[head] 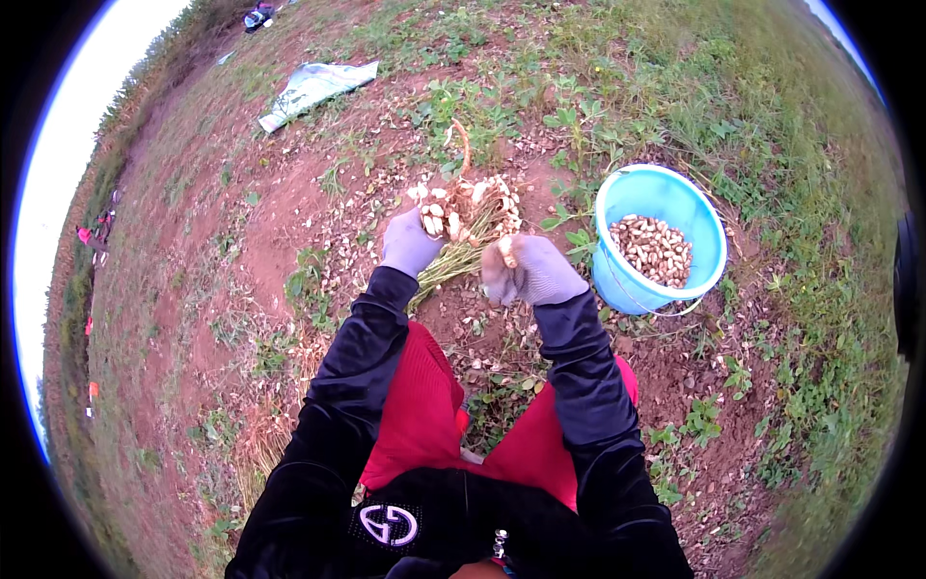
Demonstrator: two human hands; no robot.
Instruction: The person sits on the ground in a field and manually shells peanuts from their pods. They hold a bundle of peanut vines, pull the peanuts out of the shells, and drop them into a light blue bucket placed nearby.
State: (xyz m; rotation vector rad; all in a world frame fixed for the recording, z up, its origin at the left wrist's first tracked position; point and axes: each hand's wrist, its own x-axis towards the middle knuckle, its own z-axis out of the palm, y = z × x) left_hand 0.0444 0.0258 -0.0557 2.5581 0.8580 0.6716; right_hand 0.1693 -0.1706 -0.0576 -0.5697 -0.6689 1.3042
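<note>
Both my hands wear pale purple work gloves. My left hand (411, 244) is closed around the near left side of a bunch of peanut plants (474, 206), whose pods and roots face away from me. The green stems (450, 265) trail down between my hands. Just right of the bunch, my right hand (534, 269) is closed with a peanut pod (508, 251) showing at its fingers; the fingertips are blurred. To the right stands a light blue plastic bucket (610, 282) with a wire handle. Loose peanuts (651, 250) cover its bottom.
Reddish soil with weeds and dry leaves surrounds me. A pale plastic sheet (315, 90) lies at the far left. Dry stalks (264, 441) lie by my left arm. Several small coloured items sit along the field's left edge, and a blue-and-dark bundle (257, 17) is farther off.
</note>
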